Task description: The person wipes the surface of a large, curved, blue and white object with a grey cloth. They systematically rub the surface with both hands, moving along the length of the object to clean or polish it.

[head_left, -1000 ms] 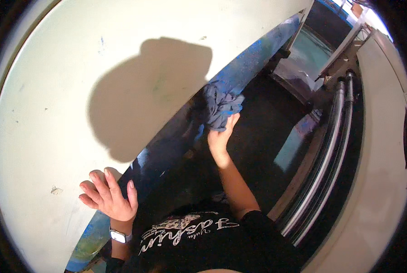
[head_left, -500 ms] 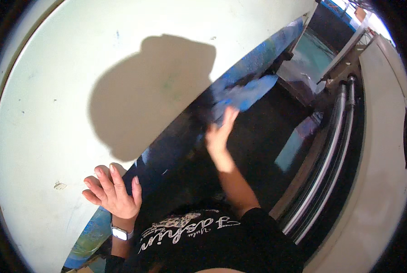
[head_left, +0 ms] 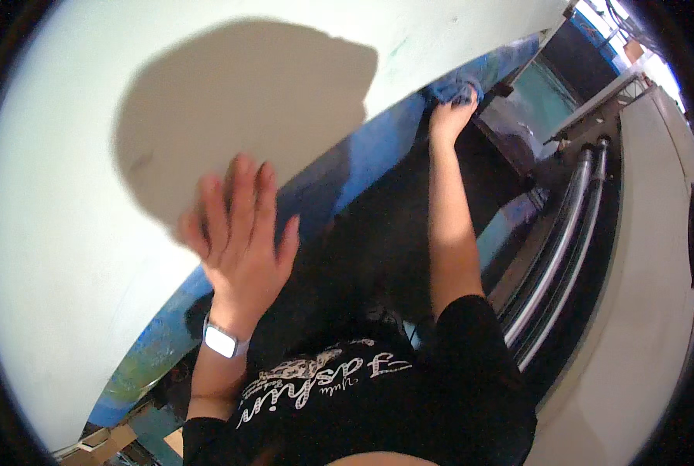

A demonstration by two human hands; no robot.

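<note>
A large pale surface takes up the left of the view. Along its near edge runs a blue strip with green smears. My left hand, slightly blurred, is over that edge with fingers stretched out and nothing in them; whether it touches is unclear. There is a watch on its wrist. With my arm reaching far forward, my right hand grips a crumpled blue cloth against the far part of the strip. The fingertips are partly hidden by the cloth.
Two parallel metal rods run along the right, beside a pale curved panel. A greenish panel stands beyond my right hand. Cardboard lies low at the left. My head's shadow falls on the pale surface.
My right hand has moved forward with the cloth, from over the dark gap up onto the strip's far part. My left hand has shifted forward and right, fingers still spread.
</note>
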